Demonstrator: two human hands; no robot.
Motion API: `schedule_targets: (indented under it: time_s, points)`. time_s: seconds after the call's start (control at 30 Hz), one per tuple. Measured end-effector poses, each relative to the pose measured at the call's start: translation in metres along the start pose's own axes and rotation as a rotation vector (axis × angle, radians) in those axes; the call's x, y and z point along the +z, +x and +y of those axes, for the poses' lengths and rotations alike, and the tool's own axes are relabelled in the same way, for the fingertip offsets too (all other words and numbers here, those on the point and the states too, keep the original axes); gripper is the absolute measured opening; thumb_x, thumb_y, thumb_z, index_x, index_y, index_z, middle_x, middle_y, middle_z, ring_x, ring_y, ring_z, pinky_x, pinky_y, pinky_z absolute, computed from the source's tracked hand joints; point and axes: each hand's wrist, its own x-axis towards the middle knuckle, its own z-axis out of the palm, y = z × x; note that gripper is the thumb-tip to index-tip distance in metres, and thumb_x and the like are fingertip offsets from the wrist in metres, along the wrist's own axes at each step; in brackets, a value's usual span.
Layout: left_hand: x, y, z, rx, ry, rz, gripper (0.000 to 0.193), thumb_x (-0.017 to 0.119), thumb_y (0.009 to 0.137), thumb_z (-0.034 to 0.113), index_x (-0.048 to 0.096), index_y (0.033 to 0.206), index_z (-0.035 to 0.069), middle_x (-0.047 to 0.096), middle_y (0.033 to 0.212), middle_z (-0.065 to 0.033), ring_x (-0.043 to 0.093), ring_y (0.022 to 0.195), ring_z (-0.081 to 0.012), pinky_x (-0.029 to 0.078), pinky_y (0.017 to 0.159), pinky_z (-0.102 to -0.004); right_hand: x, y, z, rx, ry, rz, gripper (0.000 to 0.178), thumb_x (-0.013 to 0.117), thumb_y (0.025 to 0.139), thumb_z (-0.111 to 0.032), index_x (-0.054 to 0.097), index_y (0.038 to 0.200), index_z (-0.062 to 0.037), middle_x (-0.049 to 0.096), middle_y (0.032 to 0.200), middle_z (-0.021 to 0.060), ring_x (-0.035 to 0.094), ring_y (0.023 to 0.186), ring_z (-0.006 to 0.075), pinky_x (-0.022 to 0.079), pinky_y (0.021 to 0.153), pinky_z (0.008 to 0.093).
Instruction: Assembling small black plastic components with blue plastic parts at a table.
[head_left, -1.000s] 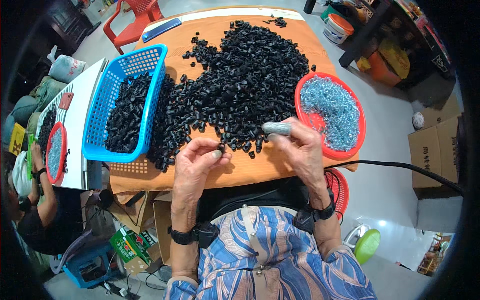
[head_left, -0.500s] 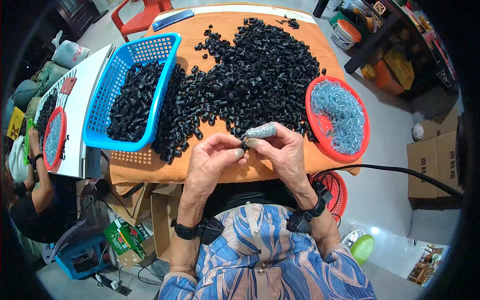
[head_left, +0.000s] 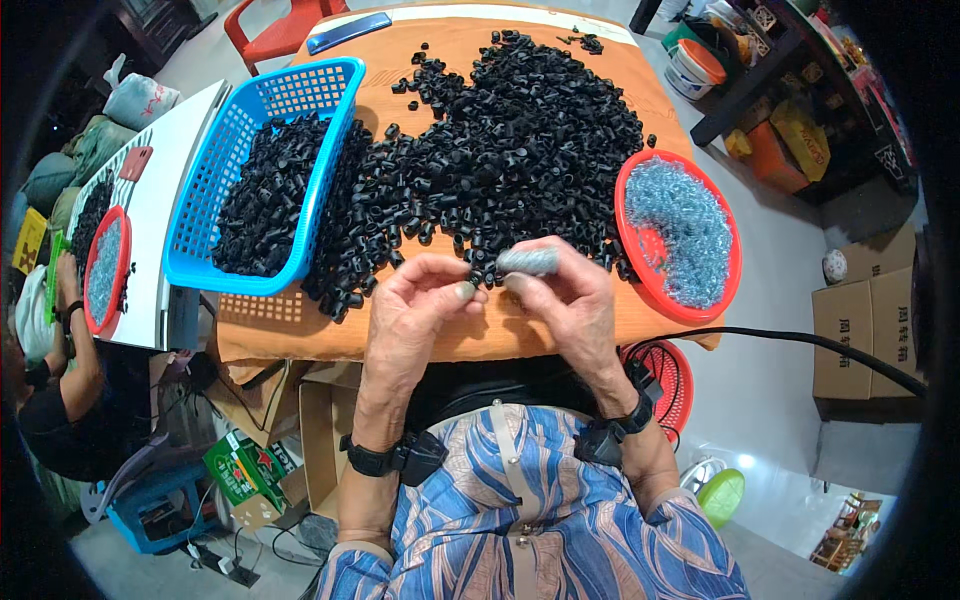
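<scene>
A small black plastic piece [head_left: 478, 281] is pinched between the fingertips of the left hand [head_left: 420, 305] and the right hand [head_left: 565, 300], just above the near edge of an orange table [head_left: 450, 335] (the piece itself is mostly hidden, so its exact shape cannot be told). The right hand is also closed around a grey, silvery bundle [head_left: 528, 261] that sticks out past the thumb. Behind the hands, a large heap of black pieces [head_left: 500, 150] is spread between a blue basket [head_left: 225, 270] of the same pieces and a red tray [head_left: 722, 290] of shiny metal bits.
</scene>
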Motion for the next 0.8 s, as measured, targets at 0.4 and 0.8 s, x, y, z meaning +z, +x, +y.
schedule_targets:
  time_s: [0.4,0.8]
  points:
    - [-0.02,-0.001,0.003,0.155,-0.127,0.152,0.021,0.061,0.087,0.001,0.06,0.108,-0.002,0.065,0.097,-0.0102,0.064,0.087,-0.0162,0.054,0.081,-0.0258,-0.01,0.005,0.001,0.027,-0.193,-0.048,0.013,0.067,0.077,0.002,0.067,0.09,0.0024,0.065,0.074,0.0052,0.062,0.065,0.0085,0.049,0.056,0.0226]
    - [-0.027,-0.003,0.005,0.24,-0.223,0.175,0.029,0.058,0.086,0.0,0.058,0.115,-0.002,0.065,0.1,-0.0118,0.062,0.086,-0.0156,0.053,0.079,-0.024,0.017,0.018,0.0,-0.408,-0.489,-0.228,0.016,0.062,0.066,0.003,0.059,0.082,0.0007,0.057,0.077,0.0115,0.055,0.075,0.0299,0.047,0.065,0.0372]
